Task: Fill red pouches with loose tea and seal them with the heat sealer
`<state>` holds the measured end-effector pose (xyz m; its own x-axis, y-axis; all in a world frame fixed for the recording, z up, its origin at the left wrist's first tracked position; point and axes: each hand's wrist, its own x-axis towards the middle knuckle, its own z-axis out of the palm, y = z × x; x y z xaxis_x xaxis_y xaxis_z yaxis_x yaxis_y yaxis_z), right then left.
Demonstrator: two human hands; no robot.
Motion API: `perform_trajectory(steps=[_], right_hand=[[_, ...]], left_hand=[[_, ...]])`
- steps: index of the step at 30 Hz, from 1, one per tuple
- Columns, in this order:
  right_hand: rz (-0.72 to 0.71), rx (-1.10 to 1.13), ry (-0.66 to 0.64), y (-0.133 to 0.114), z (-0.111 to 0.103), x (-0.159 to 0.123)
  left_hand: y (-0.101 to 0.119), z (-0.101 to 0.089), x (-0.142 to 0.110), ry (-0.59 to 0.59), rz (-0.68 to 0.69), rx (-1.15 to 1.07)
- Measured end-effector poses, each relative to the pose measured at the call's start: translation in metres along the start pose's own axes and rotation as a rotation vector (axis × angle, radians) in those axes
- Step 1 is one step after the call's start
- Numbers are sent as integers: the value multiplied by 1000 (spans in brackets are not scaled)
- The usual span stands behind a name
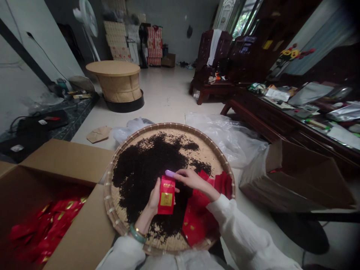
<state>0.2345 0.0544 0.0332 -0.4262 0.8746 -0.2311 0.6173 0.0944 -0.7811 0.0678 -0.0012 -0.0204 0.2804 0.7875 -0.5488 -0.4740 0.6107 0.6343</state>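
My left hand (153, 198) is closed around a small red packet (166, 204) with a gold panel, held upright above the tray. My right hand (191, 179) grips a short purple tool with a rounded end (170, 173), which lies across the packet's top edge; its exact kind is unclear. Below both hands, dark loose leaves that look like tea (137, 165) are spread over a round woven bamboo tray (107, 187). Several flat red packets (198, 217) lie on the tray's right side, partly hidden by my right forearm.
An open cardboard box (92, 225) at the left holds many red packets (53, 217). Another open carton (303, 176) stands at the right, beside clear plastic sheeting (222, 137). Farther off are a round table (114, 69) and a cluttered dark wooden table (281, 112).
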Motion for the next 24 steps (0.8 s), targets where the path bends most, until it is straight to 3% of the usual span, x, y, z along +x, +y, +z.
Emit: perform_trajectory(steps=[14, 24], right_hand=[[-149, -120, 46, -2, 4, 2], [-174, -157, 11, -2, 7, 3]], left_hand=[[-1, 0, 1, -1, -26, -23], [0, 2, -2, -4, -48, 0]])
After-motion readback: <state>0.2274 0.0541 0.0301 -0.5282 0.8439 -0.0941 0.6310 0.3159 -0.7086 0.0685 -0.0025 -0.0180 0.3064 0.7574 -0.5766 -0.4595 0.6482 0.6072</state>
